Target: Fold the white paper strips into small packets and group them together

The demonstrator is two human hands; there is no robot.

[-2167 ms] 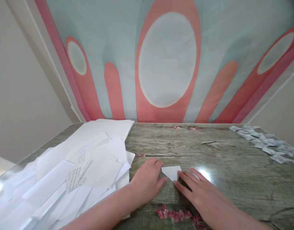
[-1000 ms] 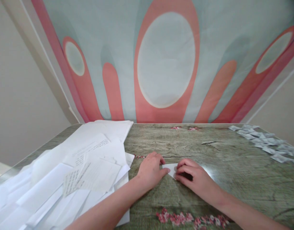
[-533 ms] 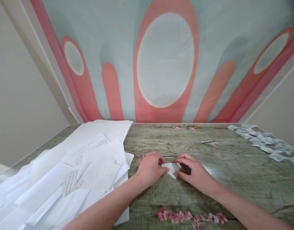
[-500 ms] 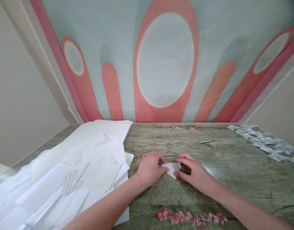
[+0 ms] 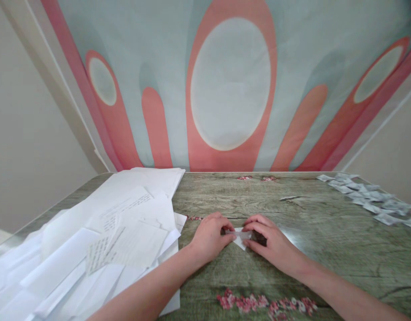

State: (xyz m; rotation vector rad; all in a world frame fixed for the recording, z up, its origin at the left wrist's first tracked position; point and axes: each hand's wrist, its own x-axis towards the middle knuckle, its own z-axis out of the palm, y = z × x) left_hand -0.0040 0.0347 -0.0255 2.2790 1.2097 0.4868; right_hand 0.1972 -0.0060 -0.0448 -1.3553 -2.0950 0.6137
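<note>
A small folded piece of white paper (image 5: 239, 241) lies on the wood-patterned table between my two hands. My left hand (image 5: 212, 236) pinches its left corner, with the thumb in front and the fingers behind. At the right edge, my right hand (image 5: 267, 238) grips the paper between thumb and curled fingers. The paper's upper flap stands partly raised, and its near end comes to a point. Fingertips hide both side edges.
A large spread heap of white paper sheets (image 5: 131, 247), some printed, covers the table's left side. Several small folded paper pieces (image 5: 372, 196) lie in rows at the far right. Behind the wood-patterned table (image 5: 225, 196) rises a painted wall (image 5: 232, 89).
The paper's upper flap has lifted and tilted as the left fingers moved slightly inward over it. My right hand has stayed nearly in place.
</note>
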